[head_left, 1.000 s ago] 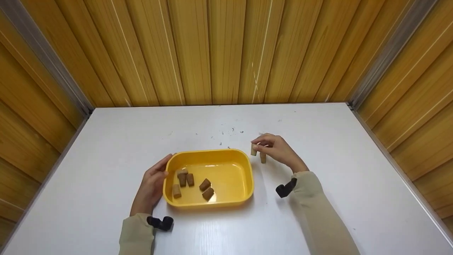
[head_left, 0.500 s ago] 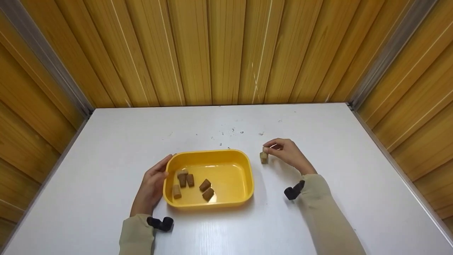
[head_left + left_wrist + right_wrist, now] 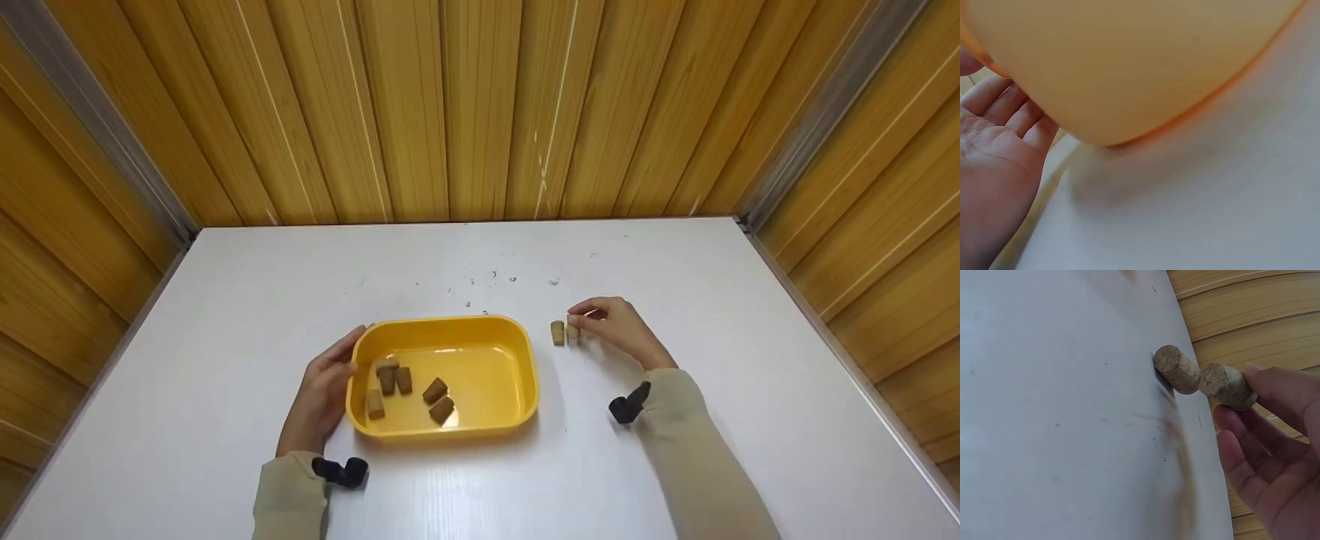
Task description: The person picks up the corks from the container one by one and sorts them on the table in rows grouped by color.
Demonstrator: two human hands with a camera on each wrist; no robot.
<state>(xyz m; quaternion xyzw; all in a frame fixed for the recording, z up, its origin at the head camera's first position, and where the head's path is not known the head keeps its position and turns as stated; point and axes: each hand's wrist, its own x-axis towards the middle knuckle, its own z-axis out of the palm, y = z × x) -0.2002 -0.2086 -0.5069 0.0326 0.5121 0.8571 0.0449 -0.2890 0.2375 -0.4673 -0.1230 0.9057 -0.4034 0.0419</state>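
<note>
Pinching one cork (image 3: 1230, 387): right hand (image 3: 619, 330) | straight-fingered left hand (image 3: 320, 394): touching yellow tray (image 3: 484, 386) | second cork (image 3: 558, 333): just beside

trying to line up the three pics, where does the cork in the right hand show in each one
Head: the held cork is right of centre, below the middle, at the fingertips of the right hand, just right of the other cork.
Left wrist: not in it.
Right wrist: right of centre, slightly above the middle, beside the other cork.
Shared landmark: the white tabletop, in all three.
</note>
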